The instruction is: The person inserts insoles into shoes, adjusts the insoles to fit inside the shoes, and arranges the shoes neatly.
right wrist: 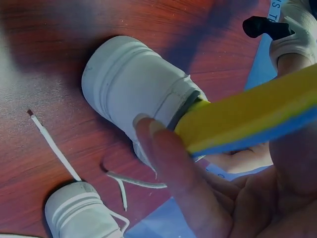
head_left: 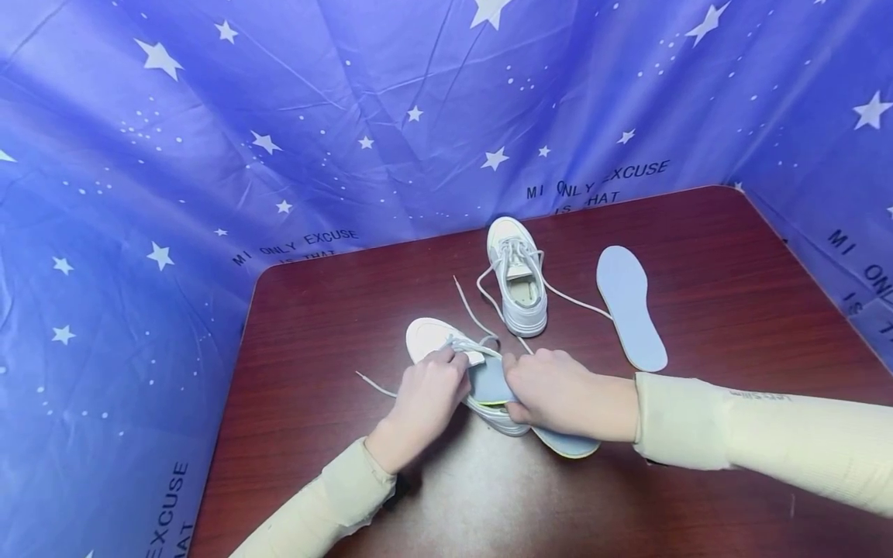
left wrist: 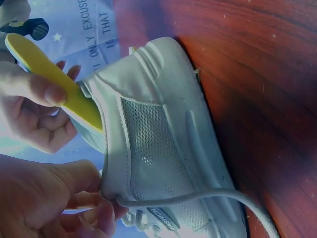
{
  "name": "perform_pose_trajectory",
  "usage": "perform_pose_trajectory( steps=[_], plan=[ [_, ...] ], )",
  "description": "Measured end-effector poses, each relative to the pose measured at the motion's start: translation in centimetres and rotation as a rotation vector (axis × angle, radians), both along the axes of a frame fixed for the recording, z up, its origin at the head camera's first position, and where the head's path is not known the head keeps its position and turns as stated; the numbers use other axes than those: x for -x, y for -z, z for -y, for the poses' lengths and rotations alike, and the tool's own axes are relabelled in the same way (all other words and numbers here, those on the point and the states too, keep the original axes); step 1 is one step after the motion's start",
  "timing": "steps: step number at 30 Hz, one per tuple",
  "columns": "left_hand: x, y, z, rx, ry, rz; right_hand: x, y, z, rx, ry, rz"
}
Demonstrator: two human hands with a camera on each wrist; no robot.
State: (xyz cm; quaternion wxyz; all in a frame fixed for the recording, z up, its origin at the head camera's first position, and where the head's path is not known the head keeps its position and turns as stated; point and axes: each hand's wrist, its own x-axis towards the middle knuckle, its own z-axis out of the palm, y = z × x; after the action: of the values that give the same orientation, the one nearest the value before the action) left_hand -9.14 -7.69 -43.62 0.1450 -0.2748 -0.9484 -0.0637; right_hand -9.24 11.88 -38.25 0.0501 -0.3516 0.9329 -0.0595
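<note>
A white lace-up shoe point(head_left: 429, 338) with mesh sides lies on the table, toe pointing away to the left. My left hand point(head_left: 431, 397) pinches the edge of its opening by the laces, seen closely in the left wrist view. My right hand point(head_left: 561, 394) grips an insole point(head_left: 568, 444), grey-blue on top and yellow underneath point(left wrist: 62, 82). The insole's front part is inside the shoe's opening; its rear part sticks out past the heel, tilted up. How far its tip reaches inside is hidden.
A second white shoe point(head_left: 526, 318) stands farther back with its laces loose. To its right another grey-blue insole point(head_left: 631, 310) lies flat, a lace end touching it. Loose laces point(head_left: 377, 385) spread on the dark red table point(head_left: 314, 333). A blue star-print cloth point(head_left: 349, 101) hangs behind.
</note>
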Motion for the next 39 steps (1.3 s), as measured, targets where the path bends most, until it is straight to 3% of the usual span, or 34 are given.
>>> perform_pose_trajectory(
  steps=[9, 12, 19, 23, 26, 31, 39],
  plan=[
    [0.9, -0.5, -0.2, -0.06, 0.048, 0.022, 0.6, -0.7, 0.2, -0.015, 0.027, 0.047],
    [0.9, -0.8, 0.6, -0.089, 0.057, 0.034, 0.9, -0.9, 1.2, -0.036, 0.01, 0.046],
    [-1.4, -1.1, 6.0, -0.165, -0.057, -0.016, 1.7, -0.9, 7.4, -0.049, -0.145, 0.027],
    [-2.1, -0.8, 7.0, -0.151, -0.07, -0.008, 1.3, -0.4, 9.0, -0.105, -0.157, 0.034],
    [-1.8, -0.5, 6.3, -0.135, -0.053, 0.017, 0.9, -0.2, 8.3, -0.159, -0.105, 0.043],
    [-0.6, -0.1, 3.4, -0.127, 0.012, 0.045, 0.0, -0.1, 5.0, -0.2, 0.008, 0.085],
    [0.3, -0.1, 0.4, -0.149, 0.107, 0.067, -0.6, 0.2, 2.2, -0.135, 0.074, 0.076]
  ],
)
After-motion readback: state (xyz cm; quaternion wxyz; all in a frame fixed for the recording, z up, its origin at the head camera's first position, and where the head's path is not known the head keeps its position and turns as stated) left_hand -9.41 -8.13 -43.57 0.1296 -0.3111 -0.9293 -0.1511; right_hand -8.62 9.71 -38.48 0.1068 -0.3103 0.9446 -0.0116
